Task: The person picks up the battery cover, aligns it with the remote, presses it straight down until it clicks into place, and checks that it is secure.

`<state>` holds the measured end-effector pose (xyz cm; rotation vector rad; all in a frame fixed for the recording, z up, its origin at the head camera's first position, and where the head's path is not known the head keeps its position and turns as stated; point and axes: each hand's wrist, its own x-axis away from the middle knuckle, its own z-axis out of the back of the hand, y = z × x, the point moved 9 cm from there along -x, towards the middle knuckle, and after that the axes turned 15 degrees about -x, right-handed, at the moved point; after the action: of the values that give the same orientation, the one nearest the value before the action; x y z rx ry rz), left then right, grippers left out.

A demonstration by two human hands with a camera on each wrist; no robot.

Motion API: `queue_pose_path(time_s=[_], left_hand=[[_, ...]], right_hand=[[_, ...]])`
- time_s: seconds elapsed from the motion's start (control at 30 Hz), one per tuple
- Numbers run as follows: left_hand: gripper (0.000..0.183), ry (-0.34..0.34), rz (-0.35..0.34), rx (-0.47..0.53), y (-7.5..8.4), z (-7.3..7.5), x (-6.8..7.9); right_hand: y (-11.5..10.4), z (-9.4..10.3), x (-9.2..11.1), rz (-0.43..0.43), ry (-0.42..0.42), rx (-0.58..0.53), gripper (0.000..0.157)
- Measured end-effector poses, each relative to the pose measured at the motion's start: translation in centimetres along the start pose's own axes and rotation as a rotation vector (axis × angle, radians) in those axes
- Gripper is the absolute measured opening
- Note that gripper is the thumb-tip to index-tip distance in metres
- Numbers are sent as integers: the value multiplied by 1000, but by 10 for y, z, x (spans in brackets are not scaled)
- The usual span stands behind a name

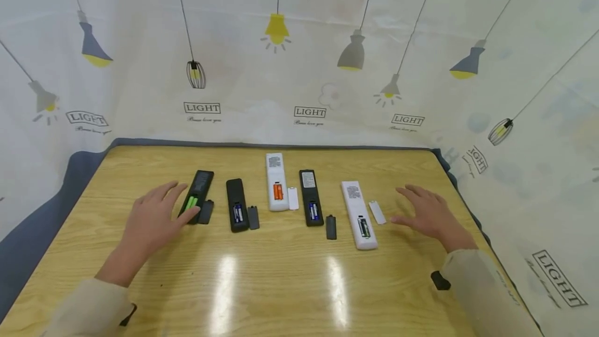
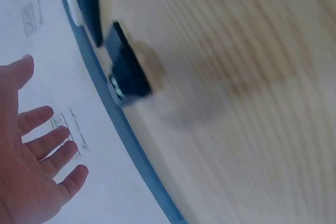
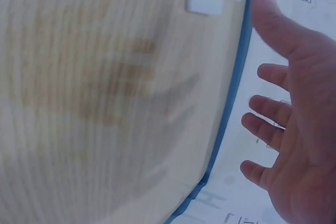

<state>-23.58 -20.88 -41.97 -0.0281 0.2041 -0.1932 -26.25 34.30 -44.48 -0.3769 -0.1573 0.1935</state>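
Note:
Above the table's left side hovers my left hand (image 1: 152, 217), fingers spread and holding nothing. It overlaps the edge of a black remote control (image 1: 202, 183) with green batteries in its open compartment. My right hand (image 1: 428, 215), also holding nothing, is right of a white remote (image 1: 354, 202) and its loose white battery cover (image 1: 377, 212). Between them lie a black remote (image 1: 236, 191) with blue-and-silver batteries, a white remote (image 1: 276, 170) with orange batteries, and another black remote (image 1: 309, 191). Every remote lies back up with its cover beside it. Both wrist views show loosely bent fingers.
The remotes stand in a row on a wooden table (image 1: 276, 285). A printed cloth (image 1: 243, 77) with lamp drawings hangs behind and at both sides. Loose dark covers (image 1: 206, 212) lie close to the black remotes. Two bright reflections cross the table's front.

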Motion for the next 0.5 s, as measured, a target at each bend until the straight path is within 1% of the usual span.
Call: queue_pose_path(time_s=[0.1,0.13,0.2,0.23,0.4,0.5], left_hand=[[58,46,-21,51,23,11,-7],[56,62,-31,73,30,13,-10],[52,68,-51,117,45,14,-15],[51,64,-63,142,53,14,-17],[47,-29,-77,275,91,5,-28],[42,-38,-86,335,116,2,-36]], right_hand=[[-7,3,-3,15,2,-5,79],[-9,3,-4,17,0,-9,77],[-13,2,-6,17,-11,-11,73],[-13,1,-8,18,-15,-12,72],[-14,-9,-13,18,-33,0,63],[-17,-13,-13,25,-27,15,57]])
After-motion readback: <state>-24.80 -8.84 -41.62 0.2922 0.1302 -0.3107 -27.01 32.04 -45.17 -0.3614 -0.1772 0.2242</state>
